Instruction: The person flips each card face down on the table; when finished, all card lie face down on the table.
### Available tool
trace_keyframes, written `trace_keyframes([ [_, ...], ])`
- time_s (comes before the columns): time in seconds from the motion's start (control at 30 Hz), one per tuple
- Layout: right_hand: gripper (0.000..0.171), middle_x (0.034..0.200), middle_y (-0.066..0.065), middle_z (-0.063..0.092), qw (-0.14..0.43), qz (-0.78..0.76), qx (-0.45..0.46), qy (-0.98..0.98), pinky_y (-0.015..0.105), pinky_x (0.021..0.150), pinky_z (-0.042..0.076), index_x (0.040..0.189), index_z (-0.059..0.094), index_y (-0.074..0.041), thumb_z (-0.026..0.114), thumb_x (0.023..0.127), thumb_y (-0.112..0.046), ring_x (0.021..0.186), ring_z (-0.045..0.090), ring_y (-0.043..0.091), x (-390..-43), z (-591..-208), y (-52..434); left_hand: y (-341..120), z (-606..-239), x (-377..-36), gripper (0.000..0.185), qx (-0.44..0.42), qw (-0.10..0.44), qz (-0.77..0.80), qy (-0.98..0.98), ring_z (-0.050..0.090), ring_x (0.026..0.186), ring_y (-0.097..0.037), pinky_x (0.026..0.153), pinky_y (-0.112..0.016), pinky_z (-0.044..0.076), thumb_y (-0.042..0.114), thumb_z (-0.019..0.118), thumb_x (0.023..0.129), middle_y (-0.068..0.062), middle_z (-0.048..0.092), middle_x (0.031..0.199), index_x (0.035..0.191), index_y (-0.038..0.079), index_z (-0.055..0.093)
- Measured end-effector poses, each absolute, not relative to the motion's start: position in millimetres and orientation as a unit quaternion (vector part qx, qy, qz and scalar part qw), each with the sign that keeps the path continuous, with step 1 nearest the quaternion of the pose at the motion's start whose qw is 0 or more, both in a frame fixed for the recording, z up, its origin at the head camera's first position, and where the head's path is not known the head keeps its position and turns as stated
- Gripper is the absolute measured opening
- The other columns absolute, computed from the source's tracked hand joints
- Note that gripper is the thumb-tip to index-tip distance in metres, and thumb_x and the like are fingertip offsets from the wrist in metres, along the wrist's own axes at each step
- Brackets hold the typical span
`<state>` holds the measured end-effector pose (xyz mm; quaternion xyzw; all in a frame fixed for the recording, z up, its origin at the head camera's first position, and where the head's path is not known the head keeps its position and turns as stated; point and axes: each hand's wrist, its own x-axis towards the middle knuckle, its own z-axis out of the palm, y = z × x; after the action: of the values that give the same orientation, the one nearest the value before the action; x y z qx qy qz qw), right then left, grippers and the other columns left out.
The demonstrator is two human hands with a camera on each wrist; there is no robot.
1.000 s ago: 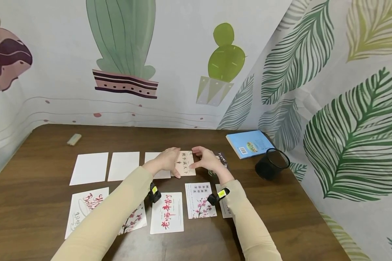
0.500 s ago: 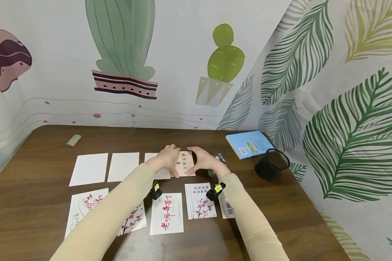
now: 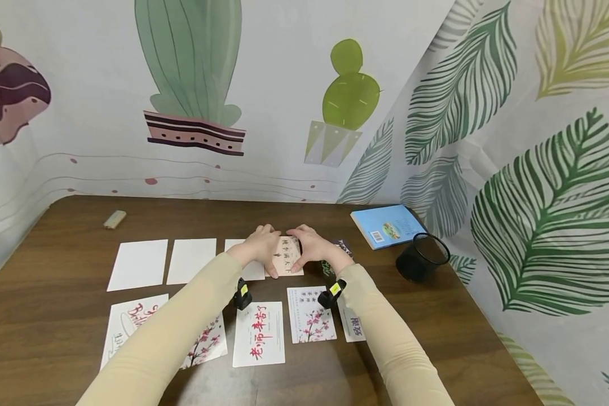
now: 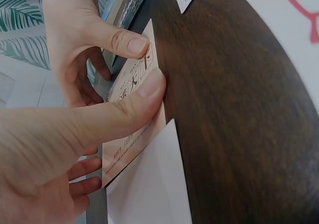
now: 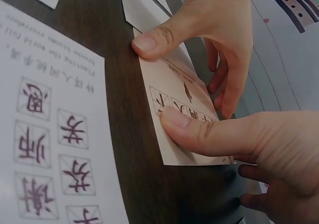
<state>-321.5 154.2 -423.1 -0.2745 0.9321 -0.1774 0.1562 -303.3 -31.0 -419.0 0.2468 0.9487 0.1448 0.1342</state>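
A cream card [image 3: 287, 259] with a column of brown Chinese characters lies in the back row on the table. My left hand [image 3: 257, 248] holds its left part, the thumb across the printed face and the fingers at the far edge. From the right, my right hand [image 3: 313, 247] grips the same card [image 5: 155, 77], with its thumb on the face close to the characters. A blank white card [image 4: 149, 184] touches the cream card's left side, partly hidden under my left hand. Just right of my right hand, a dark patterned card [image 3: 344, 248] is partly covered.
Two blank white cards [image 3: 138, 265] continue the back row leftward. Several printed cards form a front row, including one with red characters [image 3: 259, 334] and one with pink blossoms [image 3: 312, 316]. A blue book [image 3: 388, 225], black mesh cup [image 3: 421, 259] and eraser [image 3: 114, 219] stand farther out.
My right hand has shifted slightly left, its fingers now at the cream card's top edge close to my left hand. The left hand has stayed nearly still.
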Motion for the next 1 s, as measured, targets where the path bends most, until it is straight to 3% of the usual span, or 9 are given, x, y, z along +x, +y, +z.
trace_keyframes([
  [0.47,0.101,0.144,0.022,0.034,0.12,-0.205,-0.272,0.933,0.05,0.113,0.034,0.142,0.043,0.001,0.095,0.06,-0.027,0.134,0.031,0.035,-319,-427,157,-33,-422,-304,0.122,0.254,0.128,0.169,0.944,0.039,0.13,-0.036,0.114,-0.045,0.034,0.037,0.097,0.054,-0.022,0.043,0.143,0.148,-0.007,0.032],
  [0.57,0.105,0.151,0.024,0.027,0.125,-0.232,-0.272,0.926,0.051,0.115,0.031,0.145,0.037,0.001,0.094,0.061,-0.024,0.141,0.025,0.037,-318,-427,159,-34,-422,-304,0.122,0.255,0.119,0.18,0.943,0.041,0.128,-0.036,0.113,-0.044,0.036,0.035,0.098,0.052,-0.022,0.045,0.14,0.146,-0.006,0.034],
  [0.7,0.116,0.159,0.023,0.016,0.141,-0.306,-0.246,0.909,0.051,0.117,0.028,0.154,0.018,-0.002,0.092,0.066,-0.019,0.147,0.019,0.036,-316,-431,165,-37,-431,-306,0.126,0.267,0.086,0.204,0.938,0.041,0.127,-0.037,0.112,-0.044,0.036,0.038,0.099,0.046,-0.022,0.044,0.139,0.146,-0.006,0.035],
  [0.83,0.117,0.159,0.021,0.019,0.154,-0.428,-0.203,0.867,0.05,0.116,0.032,0.156,0.003,-0.004,0.086,0.073,-0.008,0.144,0.028,0.037,-314,-439,175,-37,-427,-300,0.128,0.256,0.079,0.223,0.937,0.037,0.133,-0.038,0.115,-0.047,0.033,0.033,0.099,0.046,-0.022,0.041,0.145,0.148,-0.004,0.032],
  [1.0,0.096,0.152,0.024,0.034,0.18,-0.549,-0.172,0.798,0.045,0.108,0.043,0.154,0.014,0.0,0.075,0.08,0.004,0.134,0.044,0.039,-314,-448,186,-38,-432,-296,0.13,0.262,0.049,0.243,0.933,0.036,0.135,-0.037,0.114,-0.048,0.034,0.032,0.099,0.046,-0.021,0.038,0.147,0.15,-0.004,0.029],
])
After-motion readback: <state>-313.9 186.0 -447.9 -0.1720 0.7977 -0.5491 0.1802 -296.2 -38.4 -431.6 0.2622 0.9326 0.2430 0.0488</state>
